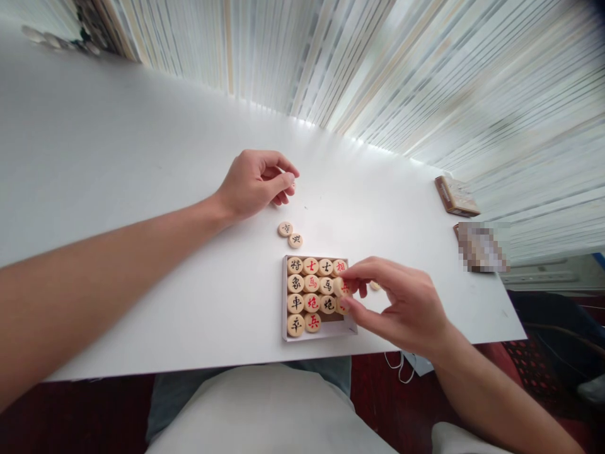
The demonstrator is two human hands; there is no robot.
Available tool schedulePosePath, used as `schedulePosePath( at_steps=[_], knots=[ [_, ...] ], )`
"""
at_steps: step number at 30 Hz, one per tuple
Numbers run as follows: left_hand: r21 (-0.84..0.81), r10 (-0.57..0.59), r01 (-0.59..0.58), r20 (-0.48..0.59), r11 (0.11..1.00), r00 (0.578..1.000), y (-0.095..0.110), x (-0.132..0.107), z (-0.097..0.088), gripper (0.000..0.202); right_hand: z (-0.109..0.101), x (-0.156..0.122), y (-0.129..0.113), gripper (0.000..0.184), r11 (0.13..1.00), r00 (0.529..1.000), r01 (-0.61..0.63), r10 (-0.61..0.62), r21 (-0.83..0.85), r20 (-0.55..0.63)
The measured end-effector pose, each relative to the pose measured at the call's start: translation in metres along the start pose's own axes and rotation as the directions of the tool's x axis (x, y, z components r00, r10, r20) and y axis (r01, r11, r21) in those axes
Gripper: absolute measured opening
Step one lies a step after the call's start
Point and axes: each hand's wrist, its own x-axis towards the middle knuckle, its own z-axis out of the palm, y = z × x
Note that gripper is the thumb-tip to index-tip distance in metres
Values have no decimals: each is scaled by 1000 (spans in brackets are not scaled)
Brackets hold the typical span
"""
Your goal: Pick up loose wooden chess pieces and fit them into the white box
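A shallow white box (285,296) stands near the table's front edge, holding rows of round wooden Chinese chess pieces marked in red and black. My right hand (401,302) is closed at its right side, pinching a red-marked Chinese chess piece (342,287) between thumb and fingers above the others. In the box's front right corner the brown bottom shows. Farther back, my left hand (258,183) is closed, thumb against forefinger, on a Chinese chess piece (293,184) that is mostly hidden. Two black-marked pieces (295,240) lie behind the box, touching each other.
Part of another piece (375,285) shows behind my right hand. On the right of the white table (165,302) lie a small brown-edged box (456,196) and a second, blurred one (479,248). A striped curtain (307,57) hangs along the far edge.
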Motion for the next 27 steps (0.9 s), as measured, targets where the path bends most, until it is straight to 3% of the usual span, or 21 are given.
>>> schedulePosePath(
  at_steps=[13, 27],
  knots=[
    [3, -15, 15, -3, 1000, 1000, 1, 0, 0, 6, 22, -14, -18, 16, 994, 985, 113, -112, -4, 131],
    [-3, -21, 21, 4, 1000, 1000, 3, 0, 1, 8, 23, -22, -16, 20, 987, 981, 162, -160, -10, 110]
  ],
)
